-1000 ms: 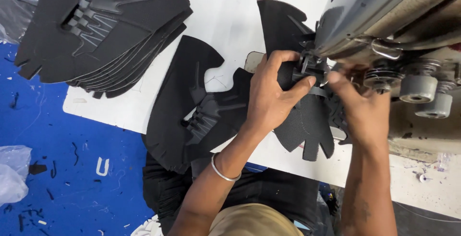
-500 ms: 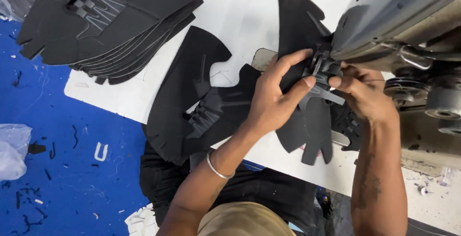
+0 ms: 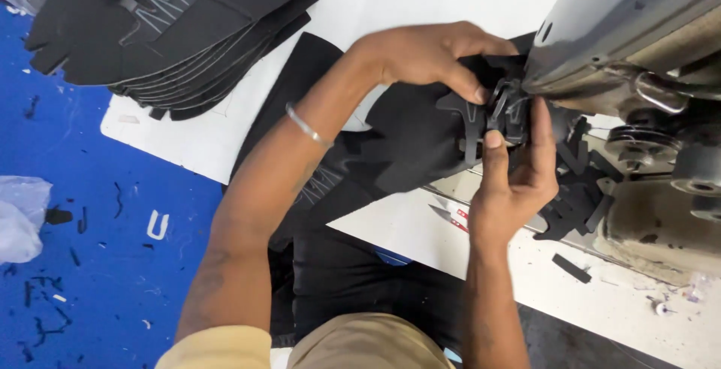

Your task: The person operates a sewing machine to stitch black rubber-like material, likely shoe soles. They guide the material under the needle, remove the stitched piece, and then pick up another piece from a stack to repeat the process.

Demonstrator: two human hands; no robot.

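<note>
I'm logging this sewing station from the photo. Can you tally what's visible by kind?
Hands: 2 (left hand, right hand)
Sewing machine: 1
Stack of black cut pieces: 1
Black piece being held: 1
Bracelet: 1
Clear plastic bag: 1
Total: 7

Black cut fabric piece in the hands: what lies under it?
Under the black fabric piece, the white table and a second black piece show; the machine's needle area is hidden by fingers.

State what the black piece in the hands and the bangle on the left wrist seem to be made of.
Black piece: probably matt fabric or synthetic sheet; it is thin, bends under the fingers and has cut tabs. Bangle: apparently polished metal, a thin silvery band with a bright glint.
</note>
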